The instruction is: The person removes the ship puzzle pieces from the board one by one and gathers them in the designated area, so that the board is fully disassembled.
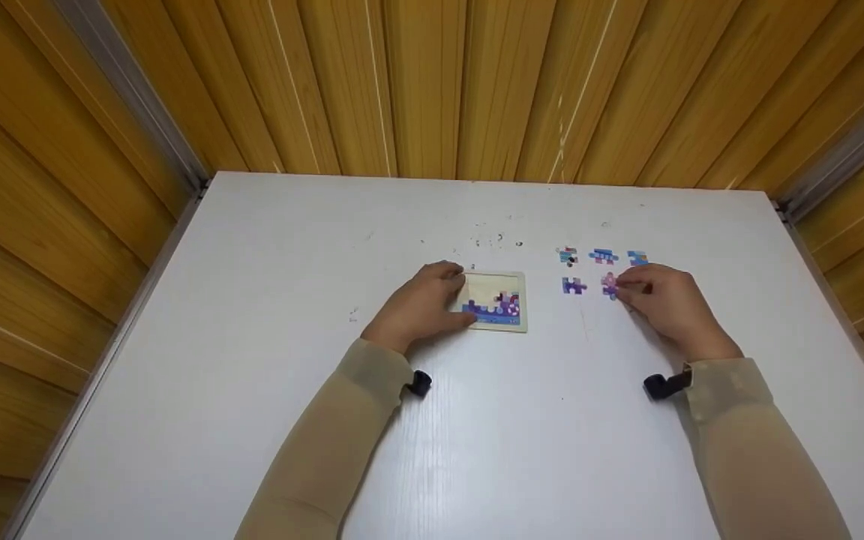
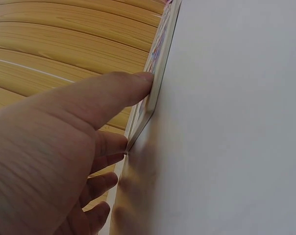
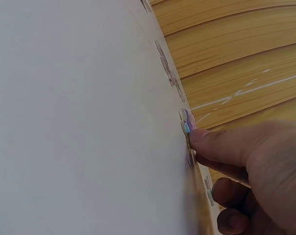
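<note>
A small square jigsaw puzzle tray (image 1: 524,304) with a pale frame lies on the white table, its lower part filled with blue and purple pieces. My left hand (image 1: 426,304) holds the tray at its left side. In the left wrist view the thumb (image 2: 133,87) lies on the rim, with a fingertip at the corner. To the right, my right hand (image 1: 668,306) pinches a pink and purple puzzle piece (image 1: 610,285) between thumb and fingers. The right wrist view shows this piece (image 3: 187,120) at the thumb tip, close to the tabletop.
Several loose puzzle pieces lie around the right hand: a purple one (image 1: 573,286), a multicoloured one (image 1: 568,256), a blue one (image 1: 604,256) and a blue and orange one (image 1: 637,257). Yellow wood-patterned panels (image 1: 424,90) stand behind the white table (image 1: 477,427).
</note>
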The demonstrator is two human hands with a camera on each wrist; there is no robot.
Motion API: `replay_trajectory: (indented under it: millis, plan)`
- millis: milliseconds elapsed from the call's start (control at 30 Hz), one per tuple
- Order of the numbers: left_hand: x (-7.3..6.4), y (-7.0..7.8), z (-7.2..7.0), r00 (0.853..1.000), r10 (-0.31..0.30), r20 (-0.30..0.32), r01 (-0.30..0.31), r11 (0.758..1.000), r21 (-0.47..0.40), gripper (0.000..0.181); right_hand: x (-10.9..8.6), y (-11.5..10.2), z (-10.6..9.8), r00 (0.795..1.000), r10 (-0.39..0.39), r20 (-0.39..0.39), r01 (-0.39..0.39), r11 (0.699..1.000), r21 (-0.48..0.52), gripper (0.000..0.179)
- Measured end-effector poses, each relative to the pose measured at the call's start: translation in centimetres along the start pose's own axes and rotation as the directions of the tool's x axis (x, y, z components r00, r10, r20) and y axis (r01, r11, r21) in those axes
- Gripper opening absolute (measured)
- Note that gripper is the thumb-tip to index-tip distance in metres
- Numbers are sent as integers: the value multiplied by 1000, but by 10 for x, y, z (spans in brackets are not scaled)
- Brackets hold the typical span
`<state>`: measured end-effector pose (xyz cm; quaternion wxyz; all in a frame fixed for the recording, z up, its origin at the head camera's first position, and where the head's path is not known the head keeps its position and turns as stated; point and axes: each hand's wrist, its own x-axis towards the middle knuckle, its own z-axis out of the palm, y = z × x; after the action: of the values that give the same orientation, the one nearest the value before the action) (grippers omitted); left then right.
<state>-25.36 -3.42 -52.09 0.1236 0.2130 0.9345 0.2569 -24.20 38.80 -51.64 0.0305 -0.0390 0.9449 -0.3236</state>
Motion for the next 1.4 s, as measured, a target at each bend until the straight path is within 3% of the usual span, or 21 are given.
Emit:
replay_trajectory:
  millis: [733,1033,1400]
  plan:
    - [0,-2,1,1000,3,-6,-3,1000,4,83,1,-3,0,1000,6,-11,-7,999,-38,22]
    - [-1,0,0,1000,-23,-1,23,1000,-3,85,0,-16,0,997,79,-12,-79,997,-10,27]
    - [0,0,0,1000,-10,2,10,1000,2,86,-2,-56,9,993,-94,-68,93,996,-15,24]
